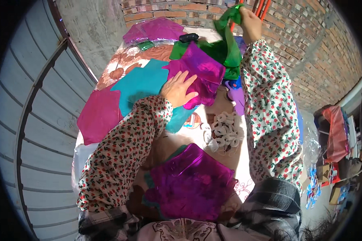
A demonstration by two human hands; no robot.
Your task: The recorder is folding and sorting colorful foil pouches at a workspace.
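My left hand lies flat with its fingers spread, pressing on the edge of a shiny magenta foil balloon that is uninflated. Beneath it, a teal foil balloon sticks out to the left. Up at the far right, my right hand is closed on a green foil balloon, lifting its end so that it hangs crumpled. More green foil lies under the magenta one. Close to my body, another magenta foil balloon rests flat with a teal edge below it.
White coils of ribbon are heaped mid-table. A plastic-wrapped magenta pack and a small black object lie at the back. A dark pink foil piece is at left. A brick wall stands behind; boxes sit low at right.
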